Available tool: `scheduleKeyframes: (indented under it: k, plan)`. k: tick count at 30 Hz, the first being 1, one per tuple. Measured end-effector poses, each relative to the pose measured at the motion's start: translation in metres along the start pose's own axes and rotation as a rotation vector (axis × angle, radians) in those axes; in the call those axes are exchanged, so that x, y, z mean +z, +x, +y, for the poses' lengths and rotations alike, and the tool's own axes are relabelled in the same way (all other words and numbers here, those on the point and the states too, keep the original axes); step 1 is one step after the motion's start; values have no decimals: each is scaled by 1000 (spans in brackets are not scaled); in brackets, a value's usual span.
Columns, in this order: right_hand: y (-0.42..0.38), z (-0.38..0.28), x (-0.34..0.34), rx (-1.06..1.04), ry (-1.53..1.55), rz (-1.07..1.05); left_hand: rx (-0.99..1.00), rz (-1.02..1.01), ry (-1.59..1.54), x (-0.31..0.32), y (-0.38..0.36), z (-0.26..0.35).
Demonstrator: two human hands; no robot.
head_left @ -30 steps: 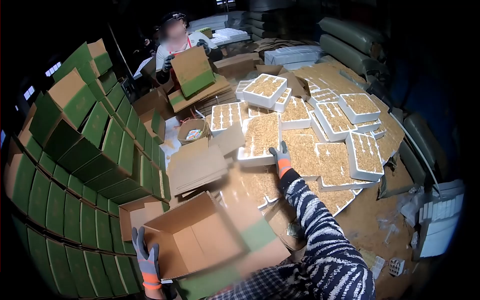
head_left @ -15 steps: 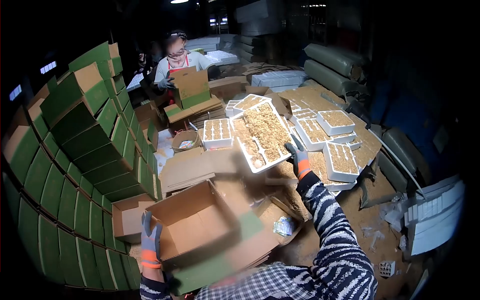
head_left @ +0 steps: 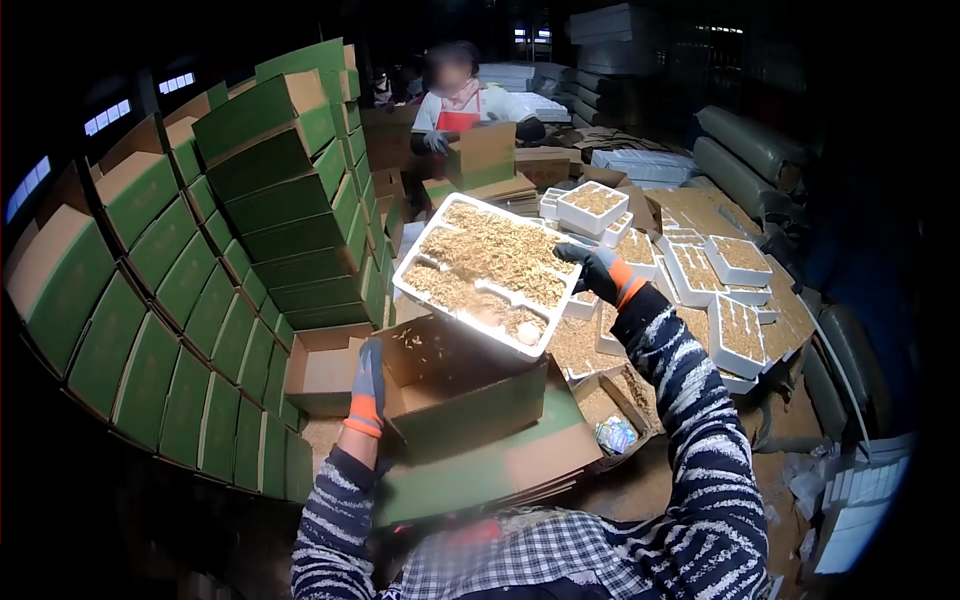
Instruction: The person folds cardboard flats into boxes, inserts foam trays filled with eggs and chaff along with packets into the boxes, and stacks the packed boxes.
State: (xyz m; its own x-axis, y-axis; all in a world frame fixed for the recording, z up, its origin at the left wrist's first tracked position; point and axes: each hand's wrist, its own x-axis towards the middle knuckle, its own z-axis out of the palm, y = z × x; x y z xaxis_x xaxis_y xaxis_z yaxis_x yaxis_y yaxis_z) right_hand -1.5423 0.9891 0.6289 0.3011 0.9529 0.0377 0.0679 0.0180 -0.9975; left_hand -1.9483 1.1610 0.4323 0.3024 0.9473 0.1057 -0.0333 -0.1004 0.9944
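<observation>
My right hand, in a dark glove with an orange cuff, grips the right edge of a white foam tray. Loose husks fill the tray, and a roundish pale object shows near its lower right corner. The tray is tilted above an open cardboard box, covering part of its opening. Some loose bits show inside the box below the tray. My left hand, gloved too, is closed on the box's left wall. Under the box lie flattened green and brown cardboard sheets.
Stacks of green cartons rise at the left. More husk-filled trays lie on a heap at the right. A small carton holds shiny packets. Across from me, a co-worker handles a carton.
My right hand has brought the tray left and over the open box. The camera view has turned left. My left hand stays on the box wall.
</observation>
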Motion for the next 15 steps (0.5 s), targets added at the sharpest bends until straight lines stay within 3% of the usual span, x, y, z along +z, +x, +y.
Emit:
scheduleKeyframes:
  k: [3,5,7,10,11,12,13,14,15]
  plan:
    - [17,-15,4,1,-145,-217,3,2,-212,30,-33,54]
    - [34,-23,8,143,-129,-357,-39,4,-298,27,-13,24]
    - [56,-18,15,-44,-502,-613,-113,-103,-525,32,-12,27]
    - [79,-5,47,-283,-833,-867,-197,-228,-539,33,-42,66]
    - [80,-2,61,-138,-828,-833,262,-106,107,22,-29,36]
    - [74,-7,80,3,-821,-790,44,-89,-61,26,-47,67]
    - [57,-23,96,288,-799,-664,-177,-69,-227,30,-65,98]
    - [67,-4,99,-140,-939,-764,-135,-103,-341,17,-53,73]
    - [63,-6,105,-47,-860,-730,-142,-105,-336,9,-45,57]
